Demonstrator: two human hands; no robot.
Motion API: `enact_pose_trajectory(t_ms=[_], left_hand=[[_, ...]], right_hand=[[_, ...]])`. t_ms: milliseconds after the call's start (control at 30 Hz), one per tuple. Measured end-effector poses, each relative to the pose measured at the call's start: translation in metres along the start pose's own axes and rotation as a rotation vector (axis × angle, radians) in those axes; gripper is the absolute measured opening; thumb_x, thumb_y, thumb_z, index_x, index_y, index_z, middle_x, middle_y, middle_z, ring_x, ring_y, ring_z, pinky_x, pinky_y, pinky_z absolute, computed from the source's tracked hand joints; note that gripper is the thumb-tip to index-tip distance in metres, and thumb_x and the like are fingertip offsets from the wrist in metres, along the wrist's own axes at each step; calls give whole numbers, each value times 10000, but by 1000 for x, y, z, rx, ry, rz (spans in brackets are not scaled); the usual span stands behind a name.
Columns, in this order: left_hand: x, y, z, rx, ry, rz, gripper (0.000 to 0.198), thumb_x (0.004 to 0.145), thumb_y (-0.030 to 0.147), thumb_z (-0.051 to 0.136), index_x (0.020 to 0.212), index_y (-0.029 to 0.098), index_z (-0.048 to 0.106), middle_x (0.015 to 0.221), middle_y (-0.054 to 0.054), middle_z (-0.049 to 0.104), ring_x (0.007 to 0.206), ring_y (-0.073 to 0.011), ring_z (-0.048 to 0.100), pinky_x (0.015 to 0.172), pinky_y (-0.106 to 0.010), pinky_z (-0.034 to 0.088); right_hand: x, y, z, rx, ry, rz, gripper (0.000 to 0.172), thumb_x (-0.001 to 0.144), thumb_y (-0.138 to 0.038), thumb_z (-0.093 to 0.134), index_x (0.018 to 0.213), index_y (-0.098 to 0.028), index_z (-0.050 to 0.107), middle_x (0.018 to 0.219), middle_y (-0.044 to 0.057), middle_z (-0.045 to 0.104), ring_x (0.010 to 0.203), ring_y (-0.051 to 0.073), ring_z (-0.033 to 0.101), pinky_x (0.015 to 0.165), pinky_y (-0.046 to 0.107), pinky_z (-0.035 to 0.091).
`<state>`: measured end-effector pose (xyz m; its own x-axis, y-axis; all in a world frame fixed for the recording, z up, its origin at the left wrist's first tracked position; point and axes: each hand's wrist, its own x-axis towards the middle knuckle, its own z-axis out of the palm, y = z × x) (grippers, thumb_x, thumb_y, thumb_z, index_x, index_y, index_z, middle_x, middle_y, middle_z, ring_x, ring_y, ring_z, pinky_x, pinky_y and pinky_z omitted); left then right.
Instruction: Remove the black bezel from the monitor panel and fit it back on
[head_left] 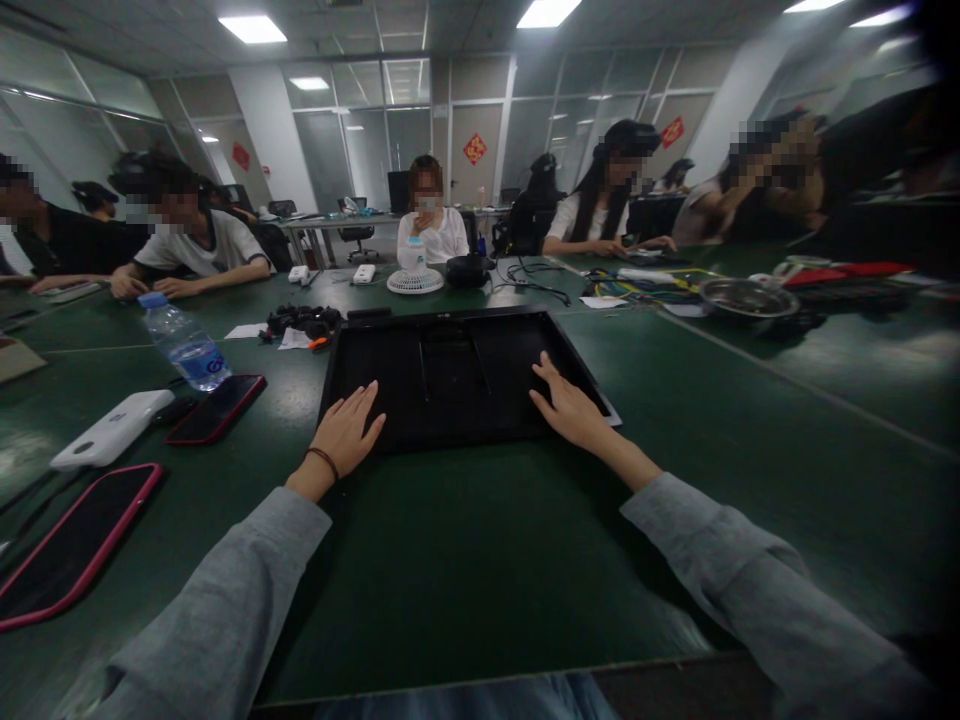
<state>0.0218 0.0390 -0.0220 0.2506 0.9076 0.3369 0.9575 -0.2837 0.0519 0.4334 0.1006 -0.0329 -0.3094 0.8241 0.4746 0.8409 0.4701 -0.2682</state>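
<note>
Left hand (346, 432) and right hand (571, 408) lie flat and open, gripping nothing, on the near corners of the black panel (450, 350) between them, which looks thin, stiff and light, best gripped at the edges beside each palm.

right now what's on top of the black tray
On the black tray the left hand lies flat at the near left edge, the right hand at the right side. What lies under the palms is covered.

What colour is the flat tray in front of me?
The tray is black; head view shows it.
</note>
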Motion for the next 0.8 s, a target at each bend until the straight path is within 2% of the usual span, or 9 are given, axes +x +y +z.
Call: enact_pose_trajectory(t_ms=[100, 167, 233, 333, 367, 500, 633, 700, 800], left_hand=[[0, 0, 0, -15, 18, -5, 660, 1002, 454, 318, 1577, 141, 232, 1558, -147, 432, 1438, -245, 411, 1157, -449, 350], [-1, 1, 0, -26, 38, -5, 682, 1000, 456, 326, 1585, 134, 190, 1584, -164, 382, 1427, -249, 428, 1153, -449, 354], [-2, 1, 0, -30, 80, -5, 717, 997, 464, 337, 1596, 131, 127, 1618, -175, 308, 1439, -258, 409, 1162, -463, 338], [-3, 2, -2, -35, 148, -13, 787, 988, 479, 361, 1603, 143, 3, 1644, -178, 230, 1472, -265, 350, 1182, -489, 298], [-3, 2, -3, -42, 146, -11, 790, 990, 475, 360, 1603, 150, -19, 1643, -178, 232, 1464, -262, 367, 1179, -487, 303], [-2, 3, -3, -69, 61, 5, 748, 1002, 438, 347, 1601, 158, -2, 1575, -174, 392, 1357, -241, 517, 1137, -451, 366], [-1, 3, -4, -91, 45, 0, 791, 1001, 434, 352, 1590, 110, -65, 1502, -165, 500, 1360, -235, 513, 1141, -448, 358], [-1, 3, -4, -90, 42, -7, 780, 1000, 439, 352, 1593, 98, -23, 1515, -173, 482, 1354, -242, 519, 1144, -448, 356], [-1, 3, -5, -58, 22, -10, 670, 1000, 443, 346, 1582, 144, 201, 1556, -146, 434, 1380, -246, 489, 1152, -446, 350]], right_hand=[[1, 5, 2, -65, -21, -63, 544, 1012, -394, 322, 1493, -184, 463, 1516, 122, 474, 1417, 266, 419, 1167, 497, 364], [1, 5, 3, -89, -32, -62, 528, 1016, -396, 306, 1455, -187, 512, 1520, 120, 469, 1423, 262, 412, 1171, 496, 356], [0, 4, 1, -110, -12, -45, 548, 1013, -401, 320, 1510, -205, 438, 1567, 112, 404, 1454, 270, 357, 1173, 517, 343], [-1, -2, -2, -140, 84, -10, 679, 993, -414, 373, 1614, -228, 168, 1657, 98, 198, 1513, 296, 202, 1186, 563, 290], [-1, -4, -2, -132, 98, -4, 737, 989, -418, 381, 1624, -221, 64, 1662, 108, 172, 1514, 302, 195, 1182, 572, 291], [-2, -6, -2, -11, 31, 56, 883, 989, -430, 370, 1568, -143, -231, 1533, 183, 433, 1390, 312, 450, 1082, 564, 435], [-1, -2, -1, 33, 17, 84, 919, 981, -439, 384, 1551, -128, -267, 1474, 193, 504, 1339, 327, 508, 1035, 579, 471], [-1, 0, 0, 30, 17, 64, 870, 982, -433, 382, 1588, -144, -172, 1486, 184, 492, 1355, 321, 492, 1057, 580, 455], [0, 2, 0, -22, -16, 12, 639, 995, -416, 350, 1595, -223, 245, 1516, 134, 468, 1406, 301, 431, 1114, 565, 407]])
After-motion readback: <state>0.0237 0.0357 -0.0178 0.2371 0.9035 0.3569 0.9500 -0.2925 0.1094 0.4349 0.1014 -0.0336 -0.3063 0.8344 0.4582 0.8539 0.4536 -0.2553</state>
